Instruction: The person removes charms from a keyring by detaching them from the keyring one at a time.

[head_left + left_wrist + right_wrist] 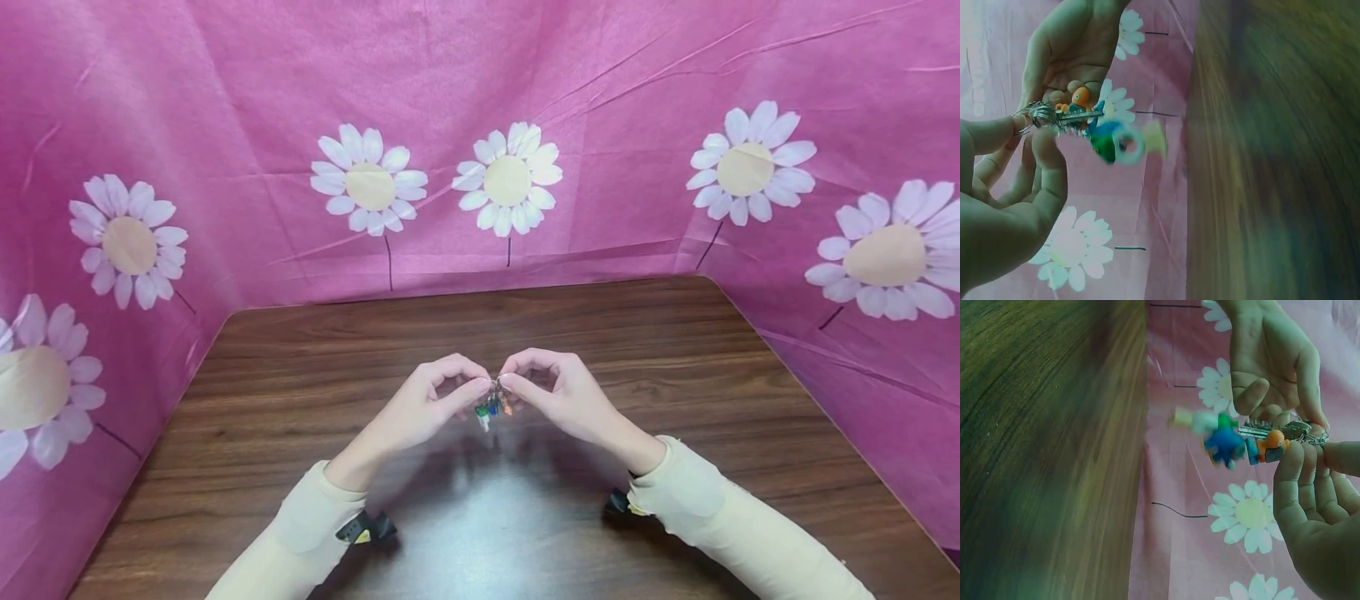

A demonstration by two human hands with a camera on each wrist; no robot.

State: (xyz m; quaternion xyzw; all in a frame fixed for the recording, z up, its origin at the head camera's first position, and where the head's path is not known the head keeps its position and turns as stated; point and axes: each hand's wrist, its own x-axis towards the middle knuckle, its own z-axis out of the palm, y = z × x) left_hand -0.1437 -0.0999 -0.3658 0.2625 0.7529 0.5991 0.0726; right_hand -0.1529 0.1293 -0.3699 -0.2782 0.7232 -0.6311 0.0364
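Observation:
Both hands meet above the middle of the brown wooden table (675, 358) and pinch a metal key ring (495, 384) between them. My left hand (431, 400) holds the ring (1034, 115) with thumb and forefinger. My right hand (558, 392) pinches it from the other side (1310, 432). Several keys with coloured caps (491, 408) hang below the ring, clear of the table: green, blue and orange caps (1110, 140) show in the left wrist view, and the same bunch (1235, 442) appears blurred in the right wrist view.
A pink cloth printed with white daisies (510, 179) walls the table at the back, left and right. Cream sleeves (720, 508) cover both forearms, with a black wrist strap (367, 527) on each.

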